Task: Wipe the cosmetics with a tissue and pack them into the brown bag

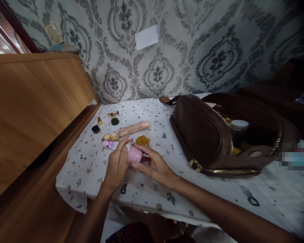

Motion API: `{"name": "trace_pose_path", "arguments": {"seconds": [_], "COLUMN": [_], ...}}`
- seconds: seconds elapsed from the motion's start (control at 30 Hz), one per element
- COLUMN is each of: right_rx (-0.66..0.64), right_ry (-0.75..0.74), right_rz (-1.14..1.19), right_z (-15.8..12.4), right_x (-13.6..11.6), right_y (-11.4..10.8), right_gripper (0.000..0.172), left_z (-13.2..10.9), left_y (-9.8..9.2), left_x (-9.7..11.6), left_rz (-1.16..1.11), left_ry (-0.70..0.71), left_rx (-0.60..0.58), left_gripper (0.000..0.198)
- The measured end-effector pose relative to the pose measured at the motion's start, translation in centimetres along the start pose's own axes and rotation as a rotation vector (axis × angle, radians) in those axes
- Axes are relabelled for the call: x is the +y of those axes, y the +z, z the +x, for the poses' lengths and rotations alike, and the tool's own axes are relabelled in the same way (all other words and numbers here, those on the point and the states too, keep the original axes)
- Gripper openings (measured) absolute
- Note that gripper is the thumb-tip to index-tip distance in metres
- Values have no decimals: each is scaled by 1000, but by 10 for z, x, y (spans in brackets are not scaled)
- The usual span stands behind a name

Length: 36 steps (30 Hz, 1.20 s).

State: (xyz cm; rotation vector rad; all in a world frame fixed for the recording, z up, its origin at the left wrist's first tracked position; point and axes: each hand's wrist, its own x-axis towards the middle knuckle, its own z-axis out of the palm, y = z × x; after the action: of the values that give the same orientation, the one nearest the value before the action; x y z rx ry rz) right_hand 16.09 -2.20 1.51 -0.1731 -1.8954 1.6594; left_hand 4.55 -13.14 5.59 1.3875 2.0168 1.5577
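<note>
A glossy pink cylindrical container (134,155) lies on its side between my hands, low over the patterned cloth. My left hand (116,165) closes round its left end, where a bit of white shows. The thumb and fingers of my right hand (155,165) grip its right end. Just beyond my left fingers lies a pink and purple printed tube (110,144). Behind the hands are a peach-coloured tube (134,128), an amber round piece (142,140) and two small cream round pieces (111,137).
Farther left lie a small black pot (95,129), a dark green disc (115,121) and two small gold-coloured pieces (113,113). An unzipped brown bag (200,128) stands on the right, with a white-lidded jar (239,125) inside. A wooden panel (35,108) borders the left side.
</note>
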Motion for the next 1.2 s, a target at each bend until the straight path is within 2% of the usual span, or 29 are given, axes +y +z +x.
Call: {"name": "trace_pose_path", "arguments": {"seconds": [0.13, 0.3, 0.37, 0.47, 0.57, 0.7, 0.87, 1.03, 1.2], "right_rx": [18, 14, 9, 18, 52, 53, 10, -21, -72], "right_ry": [157, 188, 196, 222, 274, 341, 403, 394, 372], "right_rz": [216, 334, 360, 440, 602, 752, 797, 769, 711], "right_z": [6, 9, 8, 8, 8, 10, 12, 11, 9], "right_x": [-2, -3, -4, -6, -10, -11, -8, -7, -6], "right_y": [-3, -5, -5, -4, -3, -5, -7, -4, -2], "right_gripper": [56, 45, 44, 42, 36, 29, 32, 35, 35], "left_z": [-1, 0, 0, 0, 0, -1, -4, -3, 3], "left_y": [-4, -8, -9, -12, -18, -25, -26, -24, -24], "left_x": [-1, -6, -7, -10, -12, -15, -16, -6, 1], "left_rz": [-33, -26, 0, 49, 86, 110, 147, 183, 165], "left_ry": [18, -16, 61, 248, 373, 427, 480, 529, 417], "left_rx": [18, 23, 60, 104, 73, 9, 5, 8, 65], "left_gripper": [29, 20, 18, 15, 16, 18, 19, 20, 17]}}
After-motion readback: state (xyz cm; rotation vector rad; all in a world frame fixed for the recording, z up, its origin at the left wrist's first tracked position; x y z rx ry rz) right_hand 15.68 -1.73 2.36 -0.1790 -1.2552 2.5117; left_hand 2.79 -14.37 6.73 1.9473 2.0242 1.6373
